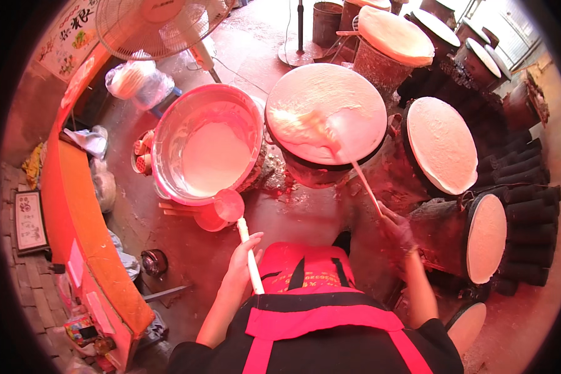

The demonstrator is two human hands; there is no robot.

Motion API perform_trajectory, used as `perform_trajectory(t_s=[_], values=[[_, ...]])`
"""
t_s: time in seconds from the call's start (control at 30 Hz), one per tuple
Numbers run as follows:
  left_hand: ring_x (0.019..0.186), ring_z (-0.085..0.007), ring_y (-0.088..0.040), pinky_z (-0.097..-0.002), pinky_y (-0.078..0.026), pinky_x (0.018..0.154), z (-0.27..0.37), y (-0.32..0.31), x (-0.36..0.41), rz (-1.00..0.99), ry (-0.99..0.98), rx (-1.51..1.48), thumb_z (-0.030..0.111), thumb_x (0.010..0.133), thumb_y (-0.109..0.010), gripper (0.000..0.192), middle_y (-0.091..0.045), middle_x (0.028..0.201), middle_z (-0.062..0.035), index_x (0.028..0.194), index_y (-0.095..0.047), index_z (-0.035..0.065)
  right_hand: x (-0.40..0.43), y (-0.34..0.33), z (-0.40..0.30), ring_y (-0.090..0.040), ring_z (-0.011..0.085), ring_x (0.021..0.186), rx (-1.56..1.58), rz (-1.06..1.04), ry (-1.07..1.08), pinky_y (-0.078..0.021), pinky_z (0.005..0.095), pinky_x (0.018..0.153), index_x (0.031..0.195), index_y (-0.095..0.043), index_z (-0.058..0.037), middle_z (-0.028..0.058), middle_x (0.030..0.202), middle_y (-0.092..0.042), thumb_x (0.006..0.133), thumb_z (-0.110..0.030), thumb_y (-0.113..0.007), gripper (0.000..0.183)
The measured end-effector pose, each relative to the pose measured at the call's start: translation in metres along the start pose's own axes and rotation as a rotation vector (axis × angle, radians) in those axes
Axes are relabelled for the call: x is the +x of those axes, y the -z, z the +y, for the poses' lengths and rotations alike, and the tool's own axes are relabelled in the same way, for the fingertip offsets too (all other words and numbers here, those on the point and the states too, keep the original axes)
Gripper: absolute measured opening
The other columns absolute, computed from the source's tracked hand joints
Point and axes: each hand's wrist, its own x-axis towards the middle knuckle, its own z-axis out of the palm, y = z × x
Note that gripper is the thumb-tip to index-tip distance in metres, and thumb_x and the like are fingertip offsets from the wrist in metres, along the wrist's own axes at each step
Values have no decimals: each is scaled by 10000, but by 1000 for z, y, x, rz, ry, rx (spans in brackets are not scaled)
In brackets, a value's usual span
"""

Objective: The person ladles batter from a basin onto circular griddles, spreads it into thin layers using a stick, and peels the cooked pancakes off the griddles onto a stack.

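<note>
My left hand [244,256] holds the pale handle of a ladle [229,205], whose cup hangs by the near rim of a large tub of batter [158,154]. In my right hand [397,226], which looks gloved, is a thin-handled spreader [367,187]. Its far end rests on a round griddle [371,135], in blurred wet batter [304,126]. Batter covers the griddle's far part; a smoother patch shows near the spreader. To the right, a second griddle bears a pale round pancake [442,145].
More round stoves with pale tops [487,238] curve around the right side, beside stacked dark cylinders [526,210]. A standing fan [159,28] is at the upper left, near a plastic-wrapped stack [138,82]. An orange counter [82,205] runs along the left.
</note>
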Motion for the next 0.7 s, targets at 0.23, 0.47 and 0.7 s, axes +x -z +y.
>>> perform_trajectory(t_s=[0.23,0.47,0.7], values=[[1173,-80,-436,-308,-343,1023,-29,75,-51,160,-76,-196,117,847,-607,290,-559,1153,35,1137,-607,94,173,-270,-52,-455,124,436,163,162,181,-354,292,383,1007,-565,-128,-9,605,-479,929,-380,-513,269],[1004,-61,-518,-277,-378,997,-47,117,-81,199,-127,-268,104,860,-588,276,-549,1026,16,1132,-591,59,237,-340,-42,-484,188,429,712,350,-208,-389,341,364,815,-496,-113,35,663,-528,901,-477,-492,375],[1175,-96,-445,-323,-323,1048,-38,90,-51,99,-88,-207,136,862,-600,265,-549,1188,15,1121,-607,81,138,-263,17,-414,130,393,688,318,-57,-325,288,345,944,-451,-193,1,650,-480,888,-544,-526,364]])
